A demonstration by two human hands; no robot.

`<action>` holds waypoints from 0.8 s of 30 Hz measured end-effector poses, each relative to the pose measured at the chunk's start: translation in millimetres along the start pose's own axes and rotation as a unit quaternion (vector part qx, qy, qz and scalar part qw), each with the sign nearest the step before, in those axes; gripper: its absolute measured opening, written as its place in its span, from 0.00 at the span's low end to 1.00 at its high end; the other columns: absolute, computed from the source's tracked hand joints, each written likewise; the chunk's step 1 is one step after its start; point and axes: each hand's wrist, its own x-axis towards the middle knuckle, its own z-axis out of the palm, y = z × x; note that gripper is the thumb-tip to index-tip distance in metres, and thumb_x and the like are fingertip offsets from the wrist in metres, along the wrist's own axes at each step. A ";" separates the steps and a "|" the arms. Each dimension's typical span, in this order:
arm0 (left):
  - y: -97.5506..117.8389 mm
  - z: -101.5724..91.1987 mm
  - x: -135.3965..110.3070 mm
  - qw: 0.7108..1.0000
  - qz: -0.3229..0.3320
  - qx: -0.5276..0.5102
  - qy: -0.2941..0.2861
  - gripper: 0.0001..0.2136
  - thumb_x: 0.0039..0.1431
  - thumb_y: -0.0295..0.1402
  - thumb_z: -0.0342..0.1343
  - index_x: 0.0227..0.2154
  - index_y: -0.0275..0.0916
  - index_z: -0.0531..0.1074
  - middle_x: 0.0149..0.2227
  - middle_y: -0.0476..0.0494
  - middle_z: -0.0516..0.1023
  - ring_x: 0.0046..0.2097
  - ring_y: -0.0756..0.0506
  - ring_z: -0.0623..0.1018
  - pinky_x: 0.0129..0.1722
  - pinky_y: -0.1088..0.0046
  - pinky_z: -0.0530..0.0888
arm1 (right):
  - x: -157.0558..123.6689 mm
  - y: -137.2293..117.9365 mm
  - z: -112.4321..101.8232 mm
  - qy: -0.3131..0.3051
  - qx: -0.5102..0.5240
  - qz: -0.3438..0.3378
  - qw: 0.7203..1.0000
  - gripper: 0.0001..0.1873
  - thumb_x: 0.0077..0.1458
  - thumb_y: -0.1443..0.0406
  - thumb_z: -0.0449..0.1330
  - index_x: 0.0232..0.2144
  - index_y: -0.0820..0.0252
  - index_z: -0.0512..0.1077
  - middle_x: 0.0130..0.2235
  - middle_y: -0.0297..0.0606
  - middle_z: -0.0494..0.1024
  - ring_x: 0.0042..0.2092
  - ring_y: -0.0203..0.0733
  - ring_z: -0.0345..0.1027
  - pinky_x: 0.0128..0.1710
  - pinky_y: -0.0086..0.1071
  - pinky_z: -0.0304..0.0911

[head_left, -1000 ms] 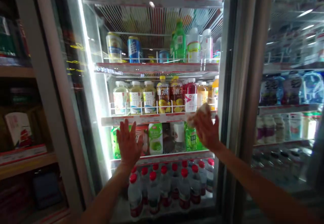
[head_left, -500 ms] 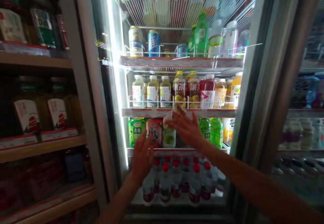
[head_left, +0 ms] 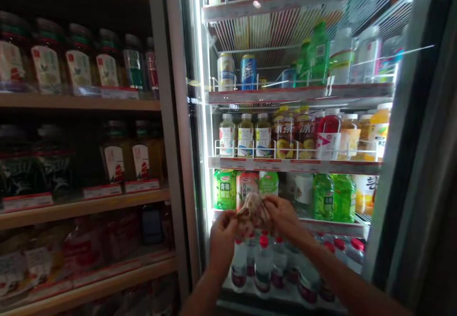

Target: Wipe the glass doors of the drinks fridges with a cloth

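Note:
A crumpled, light-coloured cloth with brownish and pinkish patches hangs between my two hands, before the glass of a lit drinks fridge. My left hand pinches its left edge with thumb and fingers closed. On the other side, my right hand grips the upper right of the cloth, fingers bent round it. Behind the cloth stand a green tea bottle and a red-labelled bottle, the latter partly hidden. Red-capped water bottles show below my hands.
Wooden shelves with dark-lidded bottles stand to the left, past a grey metal frame. Inside the fridge, iced tea bottles and green soda bottles line higher shelves. A dark door edge runs along the right.
My hands have drawn together, and the left now grips the cloth too; before, only the right pressed it near the glass. The view has turned left, so more wooden shelving shows.

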 end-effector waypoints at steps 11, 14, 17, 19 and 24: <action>4.2 -0.7 -38.0 0.966 -0.110 -0.227 -0.053 0.17 0.36 0.28 0.59 0.34 0.39 0.72 0.31 0.49 0.77 0.35 0.46 0.75 0.37 0.72 0.72 | -65.0 16.9 45.8 -0.018 -0.132 -0.345 0.929 0.29 0.57 0.64 0.50 0.61 0.48 0.51 0.63 0.39 0.53 0.63 0.45 0.48 0.59 0.45 0.56; 11.9 -14.7 -28.5 0.929 -0.171 -0.309 -0.112 0.14 0.44 0.33 0.60 0.36 0.39 0.71 0.32 0.49 0.77 0.32 0.50 0.76 0.33 0.75 0.72 | -52.8 14.0 25.7 -0.093 -0.233 -0.421 0.871 0.32 0.56 0.65 0.51 0.62 0.50 0.47 0.63 0.41 0.54 0.64 0.47 0.46 0.61 0.50 0.50; 11.5 -7.9 -21.8 0.921 -0.204 -0.311 -0.114 0.12 0.51 0.40 0.57 0.35 0.39 0.71 0.31 0.48 0.77 0.31 0.50 0.76 0.32 0.74 0.73 | -40.5 10.4 19.0 -0.134 -0.220 -0.403 0.878 0.33 0.58 0.66 0.48 0.63 0.54 0.44 0.64 0.41 0.52 0.64 0.44 0.46 0.60 0.42 0.54; 5.2 7.6 -22.5 0.949 -0.169 -0.244 -0.108 0.12 0.48 0.37 0.58 0.37 0.40 0.72 0.32 0.48 0.78 0.35 0.47 0.77 0.38 0.69 0.74 | -37.7 15.4 25.9 -0.070 -0.166 -0.336 0.924 0.31 0.59 0.65 0.46 0.63 0.53 0.44 0.63 0.41 0.54 0.63 0.42 0.49 0.59 0.41 0.56; -14.6 36.3 -35.0 0.993 -0.045 -0.091 -0.060 0.12 0.43 0.30 0.60 0.34 0.43 0.75 0.41 0.46 0.78 0.54 0.40 0.69 0.59 0.63 0.59 | -56.2 46.6 59.2 0.088 -0.025 -0.118 0.989 0.28 0.60 0.61 0.45 0.63 0.55 0.47 0.61 0.42 0.58 0.62 0.42 0.52 0.60 0.43 0.56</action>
